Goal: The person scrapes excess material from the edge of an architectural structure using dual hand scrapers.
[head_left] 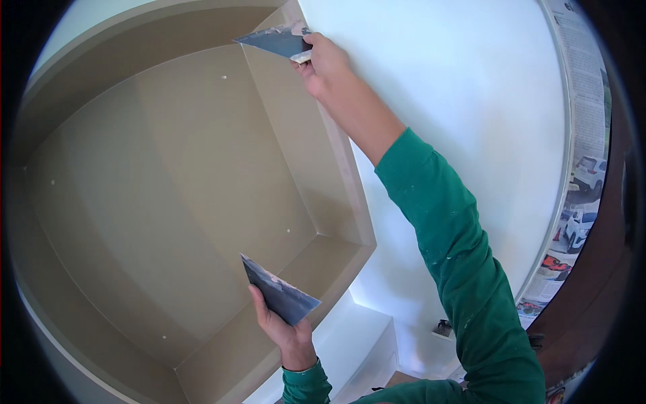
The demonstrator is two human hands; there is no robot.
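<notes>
My left hand [284,331] is closed on a wide putty knife [277,291], low in the view before the lower right side of a brown recessed box [161,175]. Pinkish filler lines the upper edge of that blade. Up at the box's top right corner, my right hand [326,62] grips a second putty knife [276,42] with filler smeared along it. Its blade reaches over the corner of the box; whether it touches the surface I cannot tell. Both handles are hidden by my fingers. Pale pinkish patches mark the box's right front edge [342,151].
A white wall [464,87] runs right of the box. Newspaper sheets [582,135] cover a strip at the far right, beside a dark brown surface [579,316]. A white ledge [360,337] juts out below the box. An open wall socket with wires [443,328] sits near my right sleeve.
</notes>
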